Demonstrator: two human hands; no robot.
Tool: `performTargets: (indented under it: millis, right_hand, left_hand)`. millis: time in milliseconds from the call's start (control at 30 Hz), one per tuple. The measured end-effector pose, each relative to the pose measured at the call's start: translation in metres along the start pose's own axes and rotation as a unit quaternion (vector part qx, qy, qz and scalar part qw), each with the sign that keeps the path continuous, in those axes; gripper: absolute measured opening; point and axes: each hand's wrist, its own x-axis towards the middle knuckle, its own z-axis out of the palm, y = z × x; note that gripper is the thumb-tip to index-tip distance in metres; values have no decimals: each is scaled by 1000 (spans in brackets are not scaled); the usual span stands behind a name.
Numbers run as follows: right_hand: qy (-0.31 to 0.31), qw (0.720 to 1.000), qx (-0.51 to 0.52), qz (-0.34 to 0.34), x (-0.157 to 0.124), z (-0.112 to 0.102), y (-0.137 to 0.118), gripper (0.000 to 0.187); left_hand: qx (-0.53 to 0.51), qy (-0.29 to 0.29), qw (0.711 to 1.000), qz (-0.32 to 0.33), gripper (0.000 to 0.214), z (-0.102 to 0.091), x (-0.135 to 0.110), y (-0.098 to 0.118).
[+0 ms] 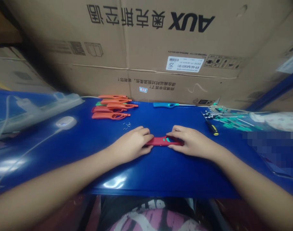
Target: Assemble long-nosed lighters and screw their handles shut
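The left hand [132, 144] and right hand [192, 141] grip opposite ends of one long red plastic casing [158, 141]; at its ten o'clock lie at least five long orange or red plastic casings [102, 115].

An assembly workshop is suggested: a glossy blue tabletop [161, 175] is backed by a printed brown cardboard carton [146, 48], orange plastic handle casings [101, 115] are piled beyond the left hand [134, 143], and a black-and-yellow screwdriver [212, 127] is laid near thin silvery metal rods [245, 121] beyond the right hand [189, 141].
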Motion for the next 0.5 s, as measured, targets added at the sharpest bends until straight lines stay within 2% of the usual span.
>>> performTargets:
  millis: [500]
  right_hand:
    - [20,995,-88,-30,0,0,-4,33]
  left_hand:
    - [37,14,999,-2,27,3,-2,2]
